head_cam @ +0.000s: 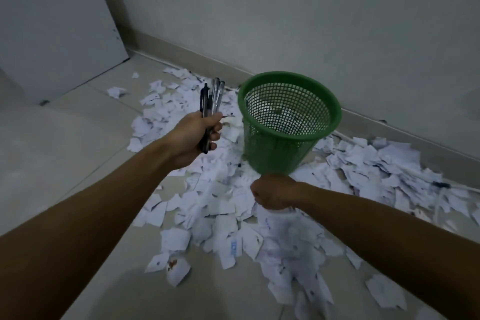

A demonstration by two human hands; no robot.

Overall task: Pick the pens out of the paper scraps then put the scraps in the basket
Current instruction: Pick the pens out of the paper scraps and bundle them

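left hand (193, 135): we clamp pens (211, 101), centre frame | right hand (275, 191): fingers curled closed, contents unclear, below basket (275, 148) | scraps (376, 163) across floor (65, 132)

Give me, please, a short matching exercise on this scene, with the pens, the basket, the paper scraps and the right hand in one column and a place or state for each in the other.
Things:
1. pens
2. basket
3. paper scraps
4. right hand

Places or states:
A. spread over the floor
B. closed in a fist low above the scraps, just in front of the basket
C. held in a bunch in the left hand
D. green mesh, standing among the scraps near the wall

Pairs: 1-C, 2-D, 3-A, 4-B
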